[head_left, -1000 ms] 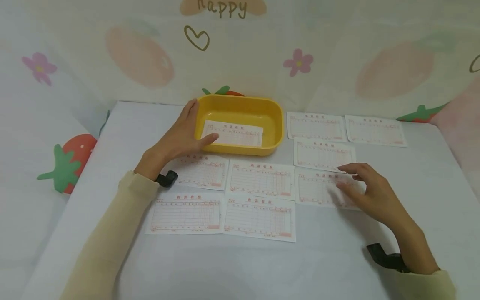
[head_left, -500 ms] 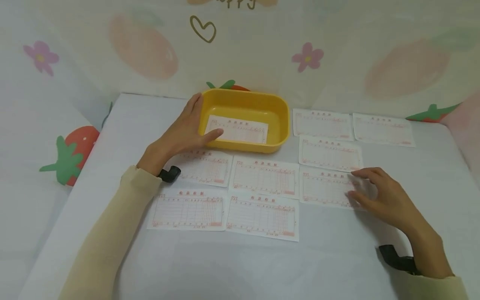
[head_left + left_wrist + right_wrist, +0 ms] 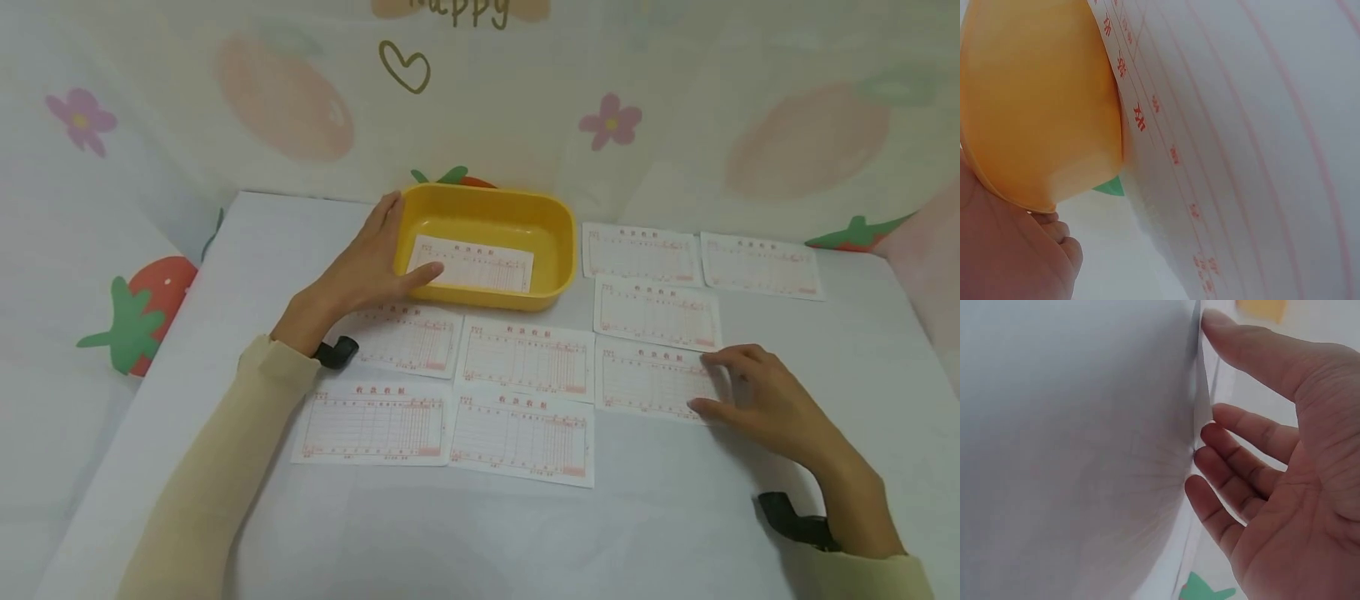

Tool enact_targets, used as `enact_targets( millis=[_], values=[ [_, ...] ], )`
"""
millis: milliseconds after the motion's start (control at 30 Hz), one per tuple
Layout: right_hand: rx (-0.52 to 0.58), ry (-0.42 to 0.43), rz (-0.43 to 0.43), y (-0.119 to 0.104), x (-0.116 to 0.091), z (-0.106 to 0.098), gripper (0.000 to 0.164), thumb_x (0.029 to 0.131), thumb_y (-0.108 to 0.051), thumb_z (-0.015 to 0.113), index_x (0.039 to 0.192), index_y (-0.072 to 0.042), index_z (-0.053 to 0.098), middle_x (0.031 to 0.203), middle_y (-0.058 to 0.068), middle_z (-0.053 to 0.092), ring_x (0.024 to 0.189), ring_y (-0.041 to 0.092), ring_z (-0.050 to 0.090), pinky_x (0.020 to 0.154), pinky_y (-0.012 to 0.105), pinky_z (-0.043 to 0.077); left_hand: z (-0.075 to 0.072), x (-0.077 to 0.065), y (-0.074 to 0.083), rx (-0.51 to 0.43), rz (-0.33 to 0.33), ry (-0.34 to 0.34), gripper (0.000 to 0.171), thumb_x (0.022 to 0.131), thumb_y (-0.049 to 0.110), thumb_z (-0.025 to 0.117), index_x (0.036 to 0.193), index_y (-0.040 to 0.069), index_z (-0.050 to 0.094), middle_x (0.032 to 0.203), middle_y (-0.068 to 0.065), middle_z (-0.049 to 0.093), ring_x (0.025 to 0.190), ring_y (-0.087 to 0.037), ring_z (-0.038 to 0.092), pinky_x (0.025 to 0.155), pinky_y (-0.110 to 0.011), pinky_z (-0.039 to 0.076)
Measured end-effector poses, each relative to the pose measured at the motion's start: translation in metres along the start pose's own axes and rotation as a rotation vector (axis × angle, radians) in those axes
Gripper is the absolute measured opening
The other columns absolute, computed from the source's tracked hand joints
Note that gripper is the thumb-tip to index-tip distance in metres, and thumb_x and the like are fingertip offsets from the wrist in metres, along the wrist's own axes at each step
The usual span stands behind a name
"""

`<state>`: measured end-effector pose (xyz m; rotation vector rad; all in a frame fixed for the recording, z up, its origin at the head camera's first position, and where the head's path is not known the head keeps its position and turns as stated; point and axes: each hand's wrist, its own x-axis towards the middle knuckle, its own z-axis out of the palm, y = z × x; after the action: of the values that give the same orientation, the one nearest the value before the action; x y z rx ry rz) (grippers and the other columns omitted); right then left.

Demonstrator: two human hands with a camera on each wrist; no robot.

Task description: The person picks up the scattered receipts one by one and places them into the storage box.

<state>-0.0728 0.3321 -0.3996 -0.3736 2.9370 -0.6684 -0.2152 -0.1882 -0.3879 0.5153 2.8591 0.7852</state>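
In the head view my left hand (image 3: 360,262) holds the left end of a yellow plastic tray (image 3: 561,250), thumb over its front rim and fingers at the back corner. Inside the tray lies a receipt slip (image 3: 476,262), white with red print. My right hand (image 3: 772,408) is at the right end of another receipt slip (image 3: 648,382); its thumb and index fingertips stand apart over the paper. The right wrist view has the fingertips (image 3: 1196,486) at the edge of the paper, where a thin sliver (image 3: 1202,394) stands slightly raised.
More receipt slips lie flat on the white table (image 3: 480,533): one at front left (image 3: 371,423), others in the middle (image 3: 525,360) and at back right (image 3: 761,265). Behind the table hangs a strawberry-patterned cloth (image 3: 495,117). Both wrists wear black bands.
My right hand has shifted a little right along the slip, and its fingertips have come down to the paper. My left hand stays on the tray. The view has shifted slightly.
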Motion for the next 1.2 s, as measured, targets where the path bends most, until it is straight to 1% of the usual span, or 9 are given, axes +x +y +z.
enact_targets(
  millis=[167, 433, 600, 700, 800, 867, 933, 1067, 1200],
  values=[
    [-0.019, -0.003, 0.004, 0.0008, 0.0007, 0.0008, 0.071, 0.080, -0.028, 0.094, 0.136, 0.004, 0.063, 0.132, 0.028, 0.058, 0.105, 0.037, 0.053, 0.085, 0.052, 0.046, 0.0009, 0.0004, -0.0022, 0.018, 0.007, 0.006, 0.117, 0.095, 0.072, 0.057, 0.171, 0.010, -0.007, 0.180, -0.009, -0.009, 0.167, -0.036, 0.009, 0.135, -0.058, 0.019],
    [-0.010, 0.004, -0.017, 0.0040, 0.0033, -0.0036, 0.072, 0.081, -0.028, 0.093, 0.138, 0.002, 0.061, 0.130, 0.027, 0.060, 0.106, 0.035, 0.053, 0.086, 0.041, 0.041, 0.0019, 0.0017, -0.0036, 0.015, 0.009, 0.016, 0.117, 0.095, 0.072, 0.056, 0.170, 0.009, -0.008, 0.180, -0.009, -0.009, 0.168, -0.035, 0.007, 0.135, -0.057, 0.019],
    [0.006, 0.009, -0.006, 0.0048, 0.0012, -0.0046, 0.070, 0.083, -0.029, 0.092, 0.139, 0.001, 0.062, 0.126, 0.022, 0.064, 0.106, 0.031, 0.056, 0.084, 0.027, 0.041, 0.0021, 0.0015, -0.0026, 0.015, 0.021, 0.022, 0.117, 0.095, 0.072, 0.056, 0.171, 0.009, -0.006, 0.180, -0.010, -0.008, 0.168, -0.034, 0.005, 0.135, -0.057, 0.018],
    [0.019, 0.016, -0.001, 0.0038, -0.0007, -0.0039, 0.063, 0.085, -0.027, 0.090, 0.137, 0.000, 0.065, 0.123, 0.019, 0.066, 0.104, 0.025, 0.056, 0.082, 0.016, 0.041, 0.0020, 0.0014, -0.0026, 0.022, 0.024, 0.025, 0.116, 0.095, 0.072, 0.056, 0.171, 0.009, -0.005, 0.180, -0.010, -0.007, 0.168, -0.034, 0.006, 0.135, -0.057, 0.018],
    [0.016, 0.039, -0.014, 0.0019, -0.0014, -0.0030, 0.056, 0.086, -0.022, 0.089, 0.132, 0.000, 0.069, 0.117, 0.016, 0.068, 0.098, 0.018, 0.056, 0.080, 0.009, 0.041, 0.0019, 0.0013, -0.0027, 0.024, 0.026, 0.031, 0.115, 0.095, 0.071, 0.056, 0.171, 0.009, -0.005, 0.180, -0.010, -0.005, 0.167, -0.034, 0.009, 0.135, -0.056, 0.019],
    [0.004, 0.059, -0.019, 0.0005, -0.0014, -0.0026, 0.051, 0.086, -0.018, 0.089, 0.129, 0.001, 0.070, 0.113, 0.016, 0.070, 0.094, 0.017, 0.058, 0.078, 0.008, 0.043, 0.0021, 0.0014, -0.0029, 0.020, 0.030, 0.038, 0.115, 0.095, 0.070, 0.057, 0.171, 0.010, -0.004, 0.180, -0.010, -0.004, 0.167, -0.034, 0.011, 0.135, -0.056, 0.020],
    [0.013, 0.065, -0.003, -0.0008, -0.0013, -0.0027, 0.047, 0.087, -0.015, 0.087, 0.128, 0.002, 0.070, 0.113, 0.019, 0.072, 0.092, 0.019, 0.062, 0.074, 0.009, 0.046, 0.0023, 0.0017, -0.0025, 0.016, 0.041, 0.046, 0.114, 0.095, 0.069, 0.057, 0.171, 0.009, -0.002, 0.180, -0.011, -0.001, 0.166, -0.034, 0.013, 0.135, -0.056, 0.021],
    [0.046, 0.038, 0.063, -0.0017, -0.0016, -0.0032, 0.043, 0.091, -0.014, 0.084, 0.128, 0.002, 0.070, 0.118, 0.026, 0.073, 0.090, 0.030, 0.072, 0.070, 0.013, 0.050, 0.0029, 0.0015, -0.0024, 0.017, 0.037, 0.041, 0.114, 0.095, 0.069, 0.058, 0.171, 0.008, -0.002, 0.180, -0.012, -0.001, 0.167, -0.034, 0.009, 0.135, -0.056, 0.019],
    [0.062, 0.005, 0.103, -0.0009, -0.0021, -0.0049, 0.044, 0.092, -0.020, 0.083, 0.130, 0.001, 0.071, 0.121, 0.029, 0.073, 0.092, 0.035, 0.076, 0.067, 0.016, 0.052, 0.0033, 0.0017, -0.0021, 0.023, 0.022, 0.025, 0.115, 0.095, 0.070, 0.057, 0.171, 0.009, -0.004, 0.180, -0.011, -0.005, 0.169, -0.033, 0.000, 0.136, -0.057, 0.016]
  ],
)
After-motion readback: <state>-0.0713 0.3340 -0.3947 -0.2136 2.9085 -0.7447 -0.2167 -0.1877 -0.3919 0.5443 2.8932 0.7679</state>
